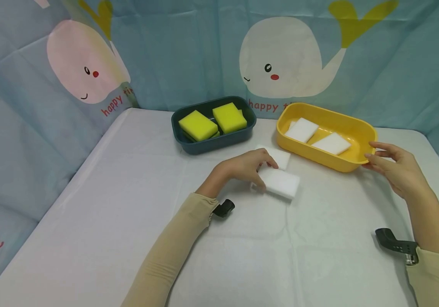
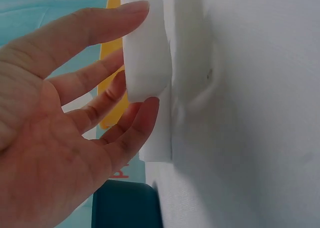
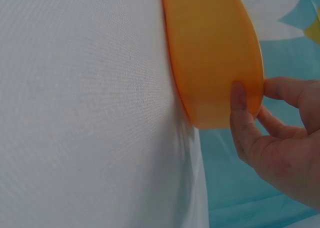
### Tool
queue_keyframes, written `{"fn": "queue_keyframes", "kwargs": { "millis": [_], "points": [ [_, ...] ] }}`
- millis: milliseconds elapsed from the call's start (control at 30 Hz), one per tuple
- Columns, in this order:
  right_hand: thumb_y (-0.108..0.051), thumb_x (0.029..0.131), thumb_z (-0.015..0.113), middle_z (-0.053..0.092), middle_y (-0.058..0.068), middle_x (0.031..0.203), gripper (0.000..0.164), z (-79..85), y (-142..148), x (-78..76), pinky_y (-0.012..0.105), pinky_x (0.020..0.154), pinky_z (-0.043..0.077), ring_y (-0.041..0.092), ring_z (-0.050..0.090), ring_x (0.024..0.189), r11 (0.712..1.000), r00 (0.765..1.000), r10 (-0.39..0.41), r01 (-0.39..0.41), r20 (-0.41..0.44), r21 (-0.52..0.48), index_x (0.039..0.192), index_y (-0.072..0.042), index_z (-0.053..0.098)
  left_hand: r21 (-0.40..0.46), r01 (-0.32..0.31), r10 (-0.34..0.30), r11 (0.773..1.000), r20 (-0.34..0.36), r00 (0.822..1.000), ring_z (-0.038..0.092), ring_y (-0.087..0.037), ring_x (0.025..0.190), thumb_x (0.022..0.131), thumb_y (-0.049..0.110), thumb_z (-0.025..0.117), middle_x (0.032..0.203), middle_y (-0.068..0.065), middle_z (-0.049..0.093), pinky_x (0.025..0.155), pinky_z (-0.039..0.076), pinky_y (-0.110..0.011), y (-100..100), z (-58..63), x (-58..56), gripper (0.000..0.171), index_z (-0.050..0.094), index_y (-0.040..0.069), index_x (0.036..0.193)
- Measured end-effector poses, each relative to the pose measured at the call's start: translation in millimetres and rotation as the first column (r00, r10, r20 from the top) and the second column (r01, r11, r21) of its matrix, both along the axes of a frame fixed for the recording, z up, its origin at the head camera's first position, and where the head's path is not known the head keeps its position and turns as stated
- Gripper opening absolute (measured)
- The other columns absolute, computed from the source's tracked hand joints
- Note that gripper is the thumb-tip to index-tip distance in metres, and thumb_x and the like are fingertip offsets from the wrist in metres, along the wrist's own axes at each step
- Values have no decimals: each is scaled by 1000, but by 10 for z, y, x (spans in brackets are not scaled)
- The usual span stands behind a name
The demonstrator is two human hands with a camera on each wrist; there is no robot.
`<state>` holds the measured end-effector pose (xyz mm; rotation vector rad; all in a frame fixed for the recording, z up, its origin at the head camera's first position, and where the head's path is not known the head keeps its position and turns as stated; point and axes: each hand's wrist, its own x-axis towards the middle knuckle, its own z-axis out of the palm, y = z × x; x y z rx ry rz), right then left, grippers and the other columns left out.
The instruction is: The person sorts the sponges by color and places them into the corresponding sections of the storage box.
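Note:
My left hand (image 1: 248,168) pinches a white sponge block (image 1: 279,182) between thumb and fingers, at the middle of the table. In the left wrist view the thumb lies along one side of this white sponge (image 2: 146,53) and the fingertips touch its end and far side. Just behind it a second white sponge (image 1: 277,157) lies on the table, partly covered. At the right, my right hand (image 1: 399,168) grips the end of a yellow tray (image 1: 327,158) by its rim. In the right wrist view a digit presses the outer wall of the yellow tray (image 3: 212,53).
Two or more white sponges (image 1: 332,143) lie inside the yellow tray. Left of it stands a dark teal tray (image 1: 215,144) with several yellow sponges (image 1: 198,125). A whale-print curtain (image 1: 188,55) hangs along the back edge of the white-covered table (image 1: 108,204).

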<state>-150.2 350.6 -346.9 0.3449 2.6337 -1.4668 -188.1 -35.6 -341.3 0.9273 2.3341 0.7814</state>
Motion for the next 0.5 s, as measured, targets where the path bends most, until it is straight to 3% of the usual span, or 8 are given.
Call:
{"fn": "queue_keyframes", "kwargs": {
  "millis": [500],
  "points": [
    [-31, 110, 55, 38, 12, 125, 72, 12, -15, 14, 7, 77, 56, -10, 54, 85, 1000, 1000, -6, 6, 8, 16, 165, 2, 23, 45, -12, 12, 999, 6, 1000, 52, -21, 124, 89, 13, 87, 141, -6, 57, 102, 51, -26, -38, 121, 24, 62, 62, 10, 145]
  ]
}}
